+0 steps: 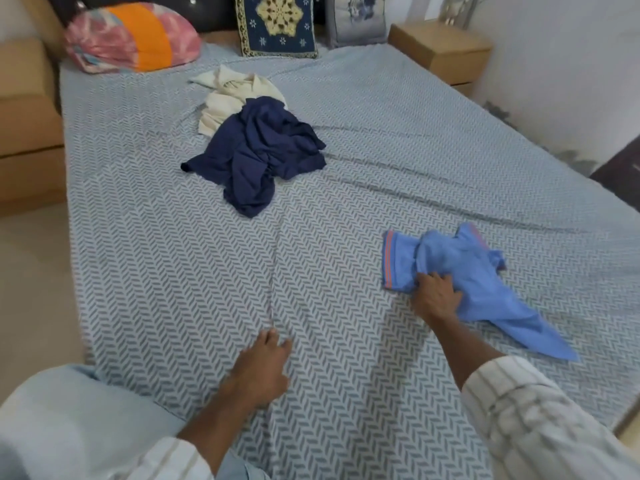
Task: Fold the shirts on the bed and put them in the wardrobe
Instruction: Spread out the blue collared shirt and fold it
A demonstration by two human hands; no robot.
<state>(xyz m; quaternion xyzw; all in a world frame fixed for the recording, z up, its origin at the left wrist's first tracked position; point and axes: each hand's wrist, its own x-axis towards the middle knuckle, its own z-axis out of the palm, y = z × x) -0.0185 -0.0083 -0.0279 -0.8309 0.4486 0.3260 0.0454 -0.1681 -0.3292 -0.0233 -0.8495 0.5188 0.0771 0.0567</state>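
A crumpled light blue shirt (460,268) with orange-striped hems lies on the right side of the bed (381,140). My right hand (434,296) grips its near left part, fingers curled into the cloth. My left hand (265,365) rests on the patterned bedsheet near the bed's front, fingers fairly straight, holding nothing. Farther back in the middle of the bed a crumpled navy shirt (259,154) lies partly over a cream shirt (228,98). No wardrobe is in view.
A pink and orange pillow (131,36), a navy patterned cushion (277,26) and a grey cushion (356,19) stand at the headboard. Wooden bedside tables flank the bed, one at the left (27,123) and one at the right (440,50). A wall runs along the right.
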